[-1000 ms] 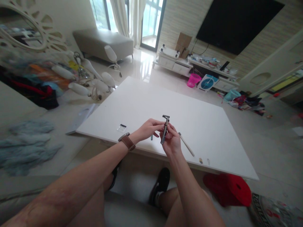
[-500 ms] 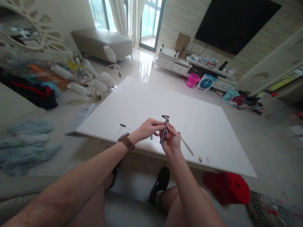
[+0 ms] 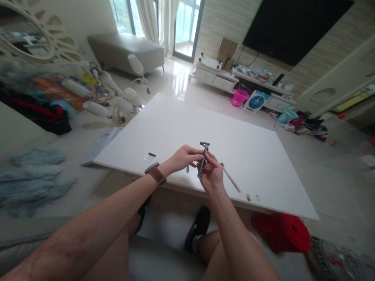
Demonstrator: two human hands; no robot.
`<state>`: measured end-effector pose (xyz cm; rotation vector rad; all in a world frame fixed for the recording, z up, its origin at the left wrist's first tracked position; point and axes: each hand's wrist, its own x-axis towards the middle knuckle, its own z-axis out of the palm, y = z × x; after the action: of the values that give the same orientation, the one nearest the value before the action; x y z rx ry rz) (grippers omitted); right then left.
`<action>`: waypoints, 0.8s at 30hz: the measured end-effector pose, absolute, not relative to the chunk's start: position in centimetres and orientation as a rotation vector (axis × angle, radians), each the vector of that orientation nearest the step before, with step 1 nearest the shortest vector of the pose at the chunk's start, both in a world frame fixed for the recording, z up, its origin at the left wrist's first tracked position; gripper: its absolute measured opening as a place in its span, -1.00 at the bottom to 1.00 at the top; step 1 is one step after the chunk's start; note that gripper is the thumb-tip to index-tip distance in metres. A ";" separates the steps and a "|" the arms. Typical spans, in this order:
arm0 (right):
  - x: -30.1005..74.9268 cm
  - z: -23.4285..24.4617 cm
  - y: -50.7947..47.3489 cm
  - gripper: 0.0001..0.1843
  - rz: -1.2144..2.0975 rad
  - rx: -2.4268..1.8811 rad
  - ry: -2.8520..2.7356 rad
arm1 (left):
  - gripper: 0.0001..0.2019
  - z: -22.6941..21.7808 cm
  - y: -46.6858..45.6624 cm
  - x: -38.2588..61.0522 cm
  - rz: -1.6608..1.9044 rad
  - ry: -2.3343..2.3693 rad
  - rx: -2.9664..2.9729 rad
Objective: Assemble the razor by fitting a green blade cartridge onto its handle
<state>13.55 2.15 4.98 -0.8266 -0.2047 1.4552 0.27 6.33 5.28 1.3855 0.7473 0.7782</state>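
A dark razor with a silver neck and a T-shaped head is held up over the near edge of the white table. My right hand is closed around its handle from the right. From the left, my left hand pinches the upper handle between thumb and fingers; a watch is on that wrist. Partly hidden below the left hand is a small green item. Right of my hands lies a thin pale stick. A small clear packet with a black top rests on the left.
Two small objects, one of them brownish, lie near the table's front edge. A red item is below that edge at right. A lamp with white shades stands beyond the left side. Farther back are a pink basket and a fan.
Almost nothing differs. Both hands keep hold of the razor in nearly the same place, and the view has shifted very slightly.
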 end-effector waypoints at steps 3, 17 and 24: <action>13.6 4.8 2.1 -0.87 1.459 -0.824 -0.223 | -0.67 5.4 6.2 0.3 0.781 0.757 1.376; 13.6 4.7 2.1 -0.88 1.469 -0.814 -0.252 | -0.67 5.7 6.1 0.3 0.799 0.787 1.364; 13.6 4.6 2.1 -0.88 1.469 -0.816 -0.259 | -0.67 5.7 6.0 0.4 0.808 0.792 1.366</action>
<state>13.60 2.07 4.63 -0.8158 -0.2594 1.4685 0.35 6.00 5.69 1.3662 0.7918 0.8084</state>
